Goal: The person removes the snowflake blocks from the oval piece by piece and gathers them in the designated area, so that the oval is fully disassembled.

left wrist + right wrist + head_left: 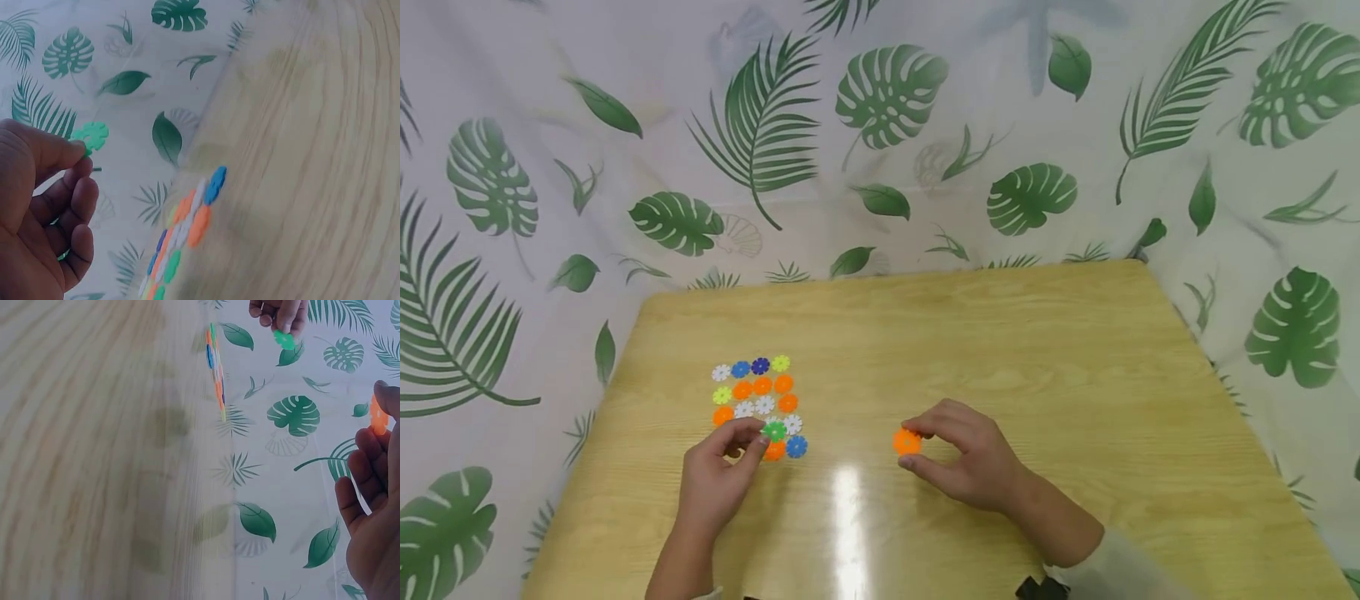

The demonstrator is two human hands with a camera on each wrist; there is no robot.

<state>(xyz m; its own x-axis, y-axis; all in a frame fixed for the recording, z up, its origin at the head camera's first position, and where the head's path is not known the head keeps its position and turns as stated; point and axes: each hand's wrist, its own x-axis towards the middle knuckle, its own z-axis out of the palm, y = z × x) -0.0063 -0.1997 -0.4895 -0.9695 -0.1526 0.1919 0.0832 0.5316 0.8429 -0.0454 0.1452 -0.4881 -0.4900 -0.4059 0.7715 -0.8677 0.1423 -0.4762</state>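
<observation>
Several small flower-shaped plastic discs (758,397) in orange, white, blue and yellow-green lie in rows on the left part of the wooden table (1075,367). My left hand (758,439) pinches a green disc (774,431) just above the near end of those rows; the green disc (90,135) shows at my fingertips (76,149) in the left wrist view. My right hand (916,448) pinches an orange disc (907,442) above the middle of the table. In the right wrist view the orange disc (377,416) sits at my fingertips (387,400).
A white cloth with green leaf prints (880,125) hangs behind and around the table. The table's far edge (895,277) runs in front of it. A dark object (1041,588) shows at the bottom edge near my right sleeve.
</observation>
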